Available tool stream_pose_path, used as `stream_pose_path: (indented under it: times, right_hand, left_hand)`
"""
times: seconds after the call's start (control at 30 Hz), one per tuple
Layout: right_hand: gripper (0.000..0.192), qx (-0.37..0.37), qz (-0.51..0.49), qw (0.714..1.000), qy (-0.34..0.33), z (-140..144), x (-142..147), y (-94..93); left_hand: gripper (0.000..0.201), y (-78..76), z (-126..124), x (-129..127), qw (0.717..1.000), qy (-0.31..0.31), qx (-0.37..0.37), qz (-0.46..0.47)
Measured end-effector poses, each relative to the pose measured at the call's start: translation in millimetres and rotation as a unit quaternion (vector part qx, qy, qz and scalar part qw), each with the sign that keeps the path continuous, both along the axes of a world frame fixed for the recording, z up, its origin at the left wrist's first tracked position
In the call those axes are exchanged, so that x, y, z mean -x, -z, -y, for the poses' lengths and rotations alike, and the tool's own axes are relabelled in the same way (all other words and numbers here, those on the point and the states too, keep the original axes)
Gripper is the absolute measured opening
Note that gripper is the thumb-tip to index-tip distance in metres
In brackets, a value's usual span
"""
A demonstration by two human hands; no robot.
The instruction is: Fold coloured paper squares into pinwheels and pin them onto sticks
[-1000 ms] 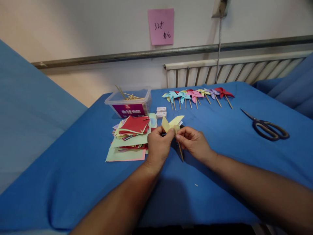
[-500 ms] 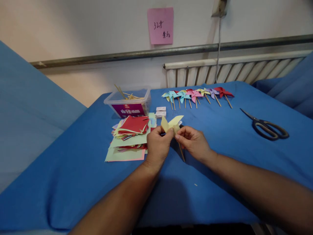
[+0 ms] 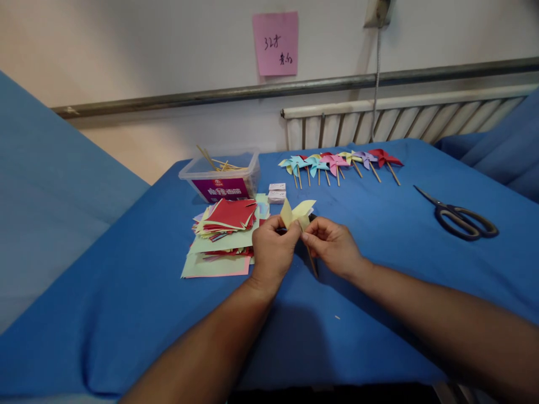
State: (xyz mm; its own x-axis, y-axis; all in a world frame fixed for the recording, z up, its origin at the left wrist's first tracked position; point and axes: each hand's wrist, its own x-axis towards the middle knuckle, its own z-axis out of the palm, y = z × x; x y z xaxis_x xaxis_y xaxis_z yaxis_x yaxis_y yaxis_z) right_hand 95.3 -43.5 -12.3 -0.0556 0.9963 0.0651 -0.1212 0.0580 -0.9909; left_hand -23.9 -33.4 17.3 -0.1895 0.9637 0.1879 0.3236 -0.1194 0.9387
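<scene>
A pale yellow paper pinwheel [image 3: 304, 209] is held between my two hands above the blue cloth. My left hand [image 3: 274, 247] pinches its folded paper near the middle, the thumb pressed on top. From the other side my right hand [image 3: 332, 242] is closed on the paper by the stick, thumb against fingers. A thin wooden stick [image 3: 312, 261] slants down below the paper toward the cloth. My fingers hide the pinwheel's centre. A dark thing shows partly behind the paper; I cannot make out what it is.
Left of my hands lie stacked coloured paper squares [image 3: 231, 216], with a clear plastic box [image 3: 223, 185] of sticks behind. Two small white boxes [image 3: 277, 193] stand nearby. Several pinwheels [image 3: 334, 163] lie at the back; black-handled scissors [image 3: 458, 217] lie right.
The left paper blade has tipped slightly to the right and looks narrower. Both hands keep nearly the same place and grip.
</scene>
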Motion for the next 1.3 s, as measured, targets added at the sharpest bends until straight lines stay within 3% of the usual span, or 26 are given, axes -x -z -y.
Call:
stream_pose_path:
  times: [0.27, 0.9, 1.3]
  right_hand:
    - [0.019, -0.01, -0.017, 1.0, -0.007, 2, 0, 2.3]
    - [0.027, 0.012, -0.084, 0.996, -0.01, -1, -2, -4.9]
    - [0.031, 0.01, -0.1, 0.995, -0.017, -2, -1, -4.4]
  left_hand:
    - [0.019, 9.7, -5, 4, 0.998, 0.008, 0.016, 0.053]
    - [0.025, 15.1, -6, 4, 0.993, 0.054, 0.041, 0.092]
    - [0.025, 15.9, -7, 4, 0.995, 0.037, 0.041, 0.083]
